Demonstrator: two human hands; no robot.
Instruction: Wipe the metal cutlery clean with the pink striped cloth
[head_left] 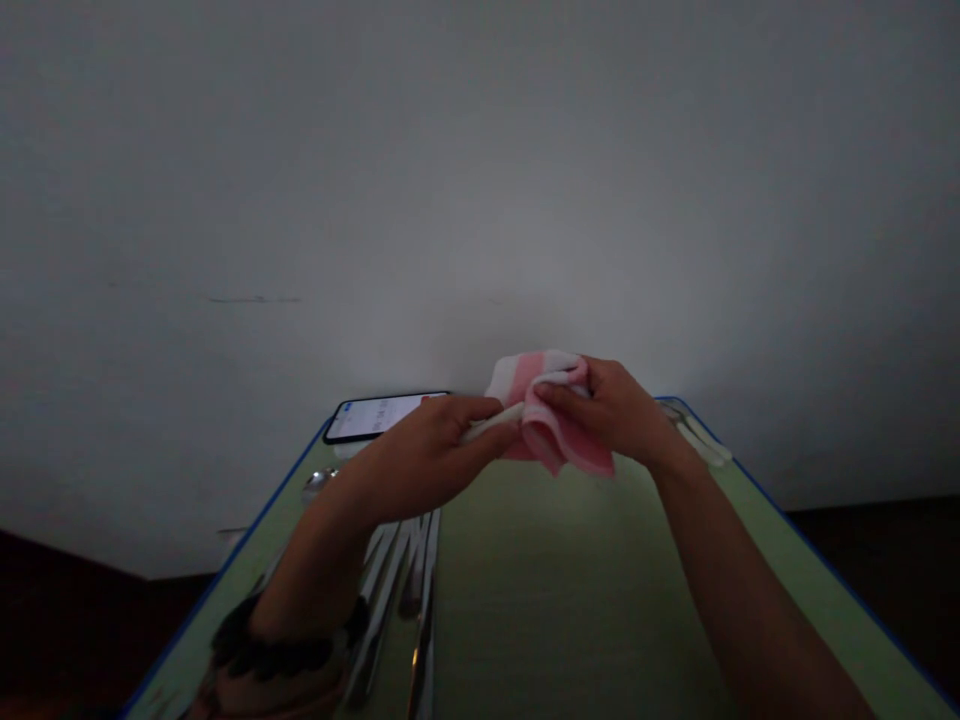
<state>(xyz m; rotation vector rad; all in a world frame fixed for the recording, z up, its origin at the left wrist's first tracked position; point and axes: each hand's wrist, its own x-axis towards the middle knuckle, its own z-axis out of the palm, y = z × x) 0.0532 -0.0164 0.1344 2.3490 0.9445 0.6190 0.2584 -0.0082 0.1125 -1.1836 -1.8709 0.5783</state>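
- 1 table [562, 620], green top, blue edge; runs from near to far, up to the wall.
- 1 dark bracelet [281, 640], near left, on the left wrist.
- Metal cutlery [384, 595], near left: at least 4 long pieces side by side, pointing near to far. Exact count no good, forearm covers part of the pile.
- 1 shiny spoon bowl [320, 482], farther out on the left, just left of the left forearm; rest of it hidden.
- 2 hands, mid-far, close together above the table.
- Left hand [427, 455]: narrow grip, thumb and fingers closed on 1 white handle [512, 414]. Handle sticks out to the right of the grip, right end goes into the cloth. What's inside the folds can't be seen.
- Right hand [619, 410]: bunches 1 cloth [566, 445], pink and white, thumb on the near face. Cloth sits left of the right hand, wraps the handle's right end, loose corner hanging on the near side.
- 2 white-handled utensils [701, 440], far right, by the table edge, handles side by side.
- 1 phone [375, 415], far left, screen lit, partly behind the left hand.
- 1 wall [480, 180], plain, beyond the far edge.
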